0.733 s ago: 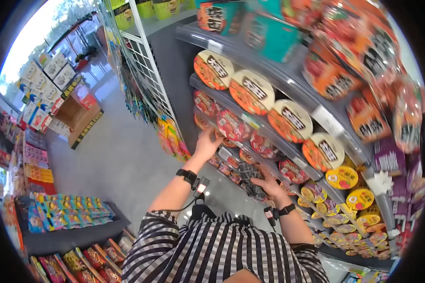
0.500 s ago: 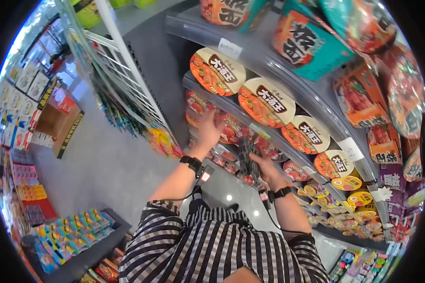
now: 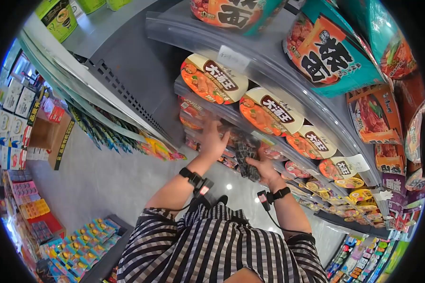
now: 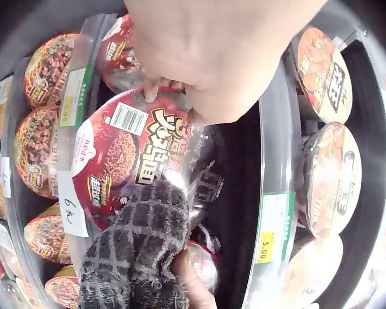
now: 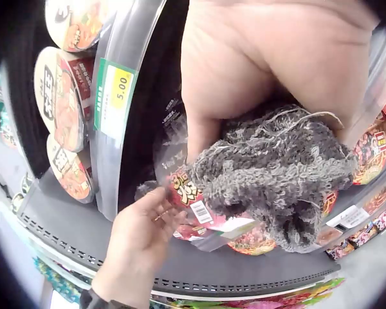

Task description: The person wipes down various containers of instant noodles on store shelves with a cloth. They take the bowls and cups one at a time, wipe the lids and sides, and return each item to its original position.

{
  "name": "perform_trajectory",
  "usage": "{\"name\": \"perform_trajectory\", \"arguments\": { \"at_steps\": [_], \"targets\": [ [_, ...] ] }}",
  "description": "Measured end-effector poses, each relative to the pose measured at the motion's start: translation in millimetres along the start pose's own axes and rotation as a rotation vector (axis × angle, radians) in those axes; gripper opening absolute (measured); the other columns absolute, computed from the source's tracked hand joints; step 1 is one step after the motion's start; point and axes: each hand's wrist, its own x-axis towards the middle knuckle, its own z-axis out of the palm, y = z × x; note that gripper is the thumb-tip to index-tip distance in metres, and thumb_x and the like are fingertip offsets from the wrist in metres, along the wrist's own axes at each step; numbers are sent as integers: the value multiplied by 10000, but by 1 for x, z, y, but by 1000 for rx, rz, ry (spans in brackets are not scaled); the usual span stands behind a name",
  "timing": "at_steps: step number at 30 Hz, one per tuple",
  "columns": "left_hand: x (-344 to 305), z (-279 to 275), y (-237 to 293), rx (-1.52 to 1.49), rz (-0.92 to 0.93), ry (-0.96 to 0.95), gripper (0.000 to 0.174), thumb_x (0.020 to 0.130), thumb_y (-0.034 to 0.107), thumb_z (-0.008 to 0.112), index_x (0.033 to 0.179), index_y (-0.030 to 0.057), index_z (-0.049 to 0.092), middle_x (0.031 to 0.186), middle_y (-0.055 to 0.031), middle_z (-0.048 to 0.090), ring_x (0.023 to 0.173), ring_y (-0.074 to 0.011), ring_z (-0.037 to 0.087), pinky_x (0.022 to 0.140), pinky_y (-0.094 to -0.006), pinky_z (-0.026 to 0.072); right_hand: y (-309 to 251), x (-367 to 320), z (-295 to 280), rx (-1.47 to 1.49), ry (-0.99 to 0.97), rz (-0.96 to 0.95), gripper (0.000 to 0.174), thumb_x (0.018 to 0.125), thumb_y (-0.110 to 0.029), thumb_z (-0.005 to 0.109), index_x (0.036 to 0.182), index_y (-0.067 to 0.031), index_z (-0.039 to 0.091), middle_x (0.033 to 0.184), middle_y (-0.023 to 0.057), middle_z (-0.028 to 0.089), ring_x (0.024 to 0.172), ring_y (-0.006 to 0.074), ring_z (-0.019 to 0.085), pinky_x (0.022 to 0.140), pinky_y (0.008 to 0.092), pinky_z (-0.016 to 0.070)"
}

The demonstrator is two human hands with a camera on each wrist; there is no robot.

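Note:
My left hand point(image 3: 213, 141) reaches into a shelf row below the white-lidded noodle bowls. In the left wrist view its curled fingers grip the edge of a red instant noodle bowl point(image 4: 112, 151) with a barcode on its wrap. A bit of dark grey fabric point(image 5: 145, 188) shows beside the left thumb in the right wrist view. My right hand point(image 3: 267, 172) holds a bunched, dark grey checked cloth point(image 4: 138, 244), thumb on one side. The cloth overlaps the lower part of the red bowl in the left wrist view.
White-lidded noodle bowls point(image 3: 269, 113) line the shelf above, behind a clear front rail point(image 3: 288, 70). Teal noodle packs point(image 3: 330, 52) stand higher up. A white wire rack point(image 3: 75, 61) with hanging packets is at the left. Price tags point(image 4: 275, 226) sit on the rails.
The head view has swung and come closer to the shelf. My left hand has moved among the red bowls, and the right hand with the cloth has come nearer to it.

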Motion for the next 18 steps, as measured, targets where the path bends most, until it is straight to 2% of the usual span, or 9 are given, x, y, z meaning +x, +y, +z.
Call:
{"name": "perform_trajectory", "arguments": {
  "at_steps": [3, 4, 5, 8, 9, 11, 13, 16, 18],
  "targets": [
    [-20, -22, 12, 7, 19, -89, 370, 703, 138, 761, 933, 26, 494, 888, -121, 490, 828, -287, 526, 679, -382, 462, -8, -26, 4, -197, -49, -36, 739, 770, -165, 754, 1335, 72, 342, 1296, 191, 501, 1187, 233, 490, 963, 319, 415],
    [-28, -24, 7, -14, 27, -103, 535, 652, 167, 804, 1067, 21, 499, 999, -147, 506, 870, -290, 537, 722, -376, 470, -4, -33, 0, -426, 18, -40, 649, 766, -190, 758, 1254, 49, 404, 1281, 204, 523, 1172, 246, 511, 950, 326, 425],
    [-31, -35, 15, -14, 23, -106, 535, 652, 167, 804, 1067, 21, 499, 999, -147, 506, 870, -290, 537, 722, -376, 470, -3, -40, -3, -425, 18, -35, 649, 766, -190, 758, 1254, 49, 404, 1281, 204, 523, 1172, 246, 511, 950, 326, 425],
    [-44, -68, 39, -43, -217, -443, 938, 601, 258, 841, 1346, -2, 334, 1313, -266, 404, 1205, -408, 464, 989, -421, 414, 5, -62, -14, -555, -70, -255, 686, 730, -210, 779, 1281, -10, 424, 1198, 202, 582, 1108, 266, 569, 948, 351, 434],
    [-51, -72, 36, -38, -219, -433, 938, 601, 258, 841, 1346, -2, 334, 1313, -266, 404, 1205, -408, 464, 989, -421, 414, 1, -70, -15, -557, -80, -261, 686, 730, -210, 779, 1281, -10, 424, 1198, 202, 582, 1108, 266, 569, 948, 351, 434],
    [-72, -74, 38, -76, -203, -816, 905, 632, 261, 820, 1345, 2, 326, 1377, -284, 337, 1216, -416, 454, 991, -427, 411, -6, -92, -20, -633, -144, -228, 736, 695, -216, 801, 1287, -6, 417, 1204, 195, 582, 1118, 259, 566, 951, 351, 432],
    [-105, -69, 52, 41, -232, -779, 853, 663, 276, 794, 1336, 7, 343, 1398, -285, 310, 1191, -422, 475, 974, -431, 426, 9, -104, -34, -663, -165, -232, 765, 684, -213, 807, 1305, -9, 409, 1194, 192, 588, 1113, 259, 569, 951, 348, 432],
    [-155, -57, 78, 149, 4, -577, 787, 721, 264, 764, 1343, 12, 354, 1326, -229, 429, 1203, -370, 477, 1014, -408, 394, 23, -132, -53, -656, -174, -269, 828, 665, -207, 814, 1347, -13, 388, 1178, 185, 595, 1103, 261, 573, 949, 342, 432],
    [-178, -55, 118, -284, -381, -530, 716, 783, 229, 724, 1353, 4, 353, 1265, -186, 519, 1152, -292, 536, 978, -382, 432, 25, -160, -66, -570, -143, -341, 849, 686, -179, 785, 1400, -11, 358, 1198, 175, 581, 1100, 262, 573, 961, 344, 424]
  ]
}}
